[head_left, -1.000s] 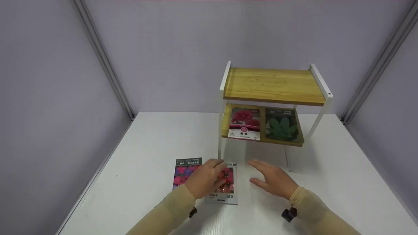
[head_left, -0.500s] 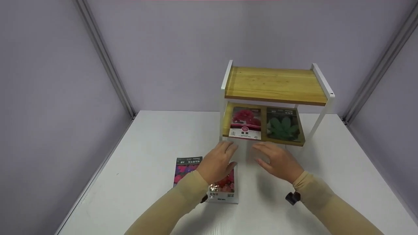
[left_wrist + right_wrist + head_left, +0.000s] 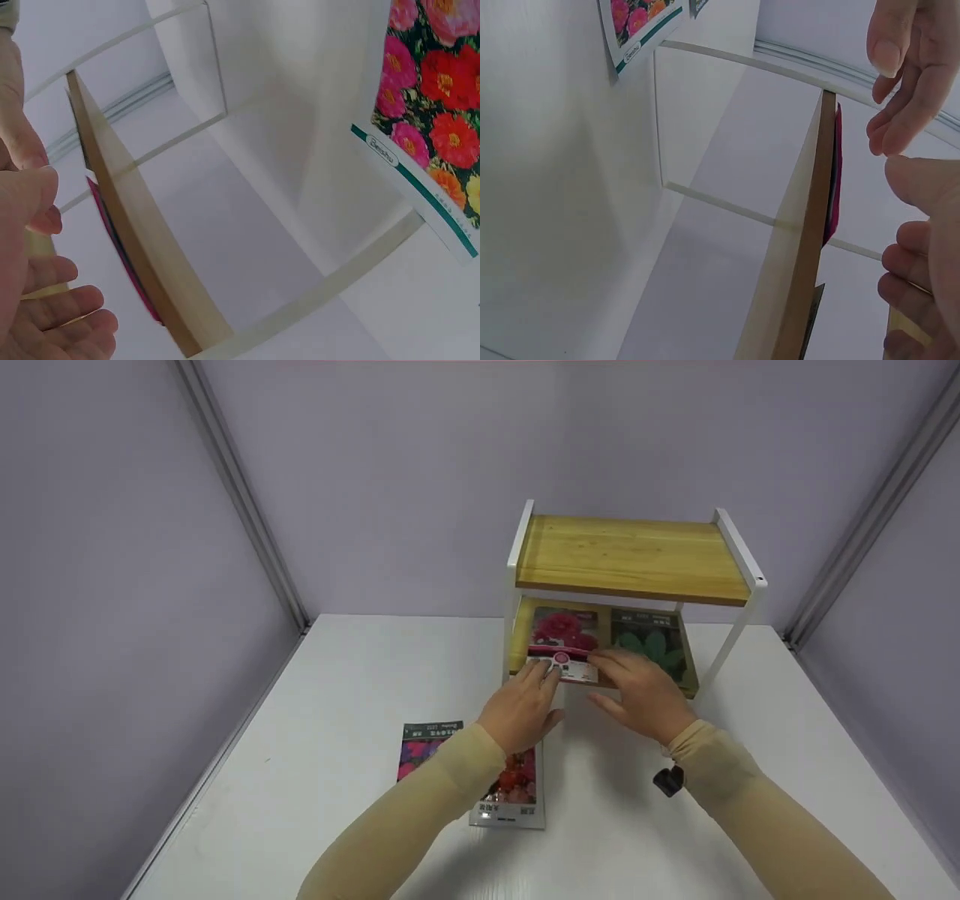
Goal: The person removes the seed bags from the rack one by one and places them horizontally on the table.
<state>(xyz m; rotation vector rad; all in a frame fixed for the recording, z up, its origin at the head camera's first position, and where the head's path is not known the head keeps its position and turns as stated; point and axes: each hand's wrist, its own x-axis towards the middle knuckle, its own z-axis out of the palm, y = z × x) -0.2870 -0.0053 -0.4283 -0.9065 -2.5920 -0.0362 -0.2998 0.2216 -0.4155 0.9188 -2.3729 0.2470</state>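
Note:
In the head view, a seed packet with a pink flower [image 3: 564,628] lies on the left of the lower wooden shelf [image 3: 519,639]. My left hand [image 3: 517,709] reaches over its near left corner, fingers extended. My right hand [image 3: 641,694] reaches to its near right side, fingers fairly straight, partly covering a green-leaf seed packet [image 3: 651,634] beside it. Both hands hover close at the shelf's front edge, gripping nothing. From the left wrist view, the pink packet's edge [image 3: 124,255] shows just above the board. The left forearm partly hides the red-flower seed packet [image 3: 517,787] on the table.
Left of the red-flower packet lies another seed packet with purple and pink flowers [image 3: 420,750], partly under the sleeve. The rack's upper wooden board [image 3: 634,555] overhangs the lower shelf, between white metal side frames [image 3: 735,547]. Pale walls [image 3: 405,495] enclose the white table [image 3: 345,682].
Both hands have moved forward from above the table to the lower shelf's front edge, over the pink-flower packet. The left hand has left the red-flower packet, which stays on the table.

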